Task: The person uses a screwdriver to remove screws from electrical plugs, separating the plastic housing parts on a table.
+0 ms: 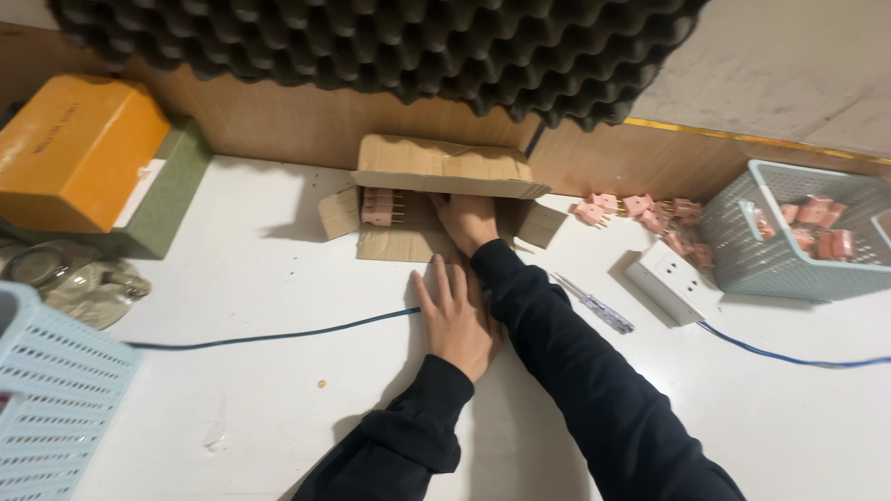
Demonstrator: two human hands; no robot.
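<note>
A small cardboard box (444,167) lies on its side against the wooden back wall, its mouth facing me, with pink two-pin plugs (380,206) stacked inside at the left. My right hand (467,221) reaches into the box mouth; its fingers are hidden under the top flap, so I cannot tell whether it holds anything. My left hand (457,320) lies flat and open on the white table just in front of the box, touching my right sleeve. Both arms wear black sleeves.
Loose pink plugs (640,211) lie right of the box, more fill a pale blue basket (789,237). A white socket block (670,278) with blue cable, a tester screwdriver (594,303), an orange box (70,148) and another basket (51,408) surround them.
</note>
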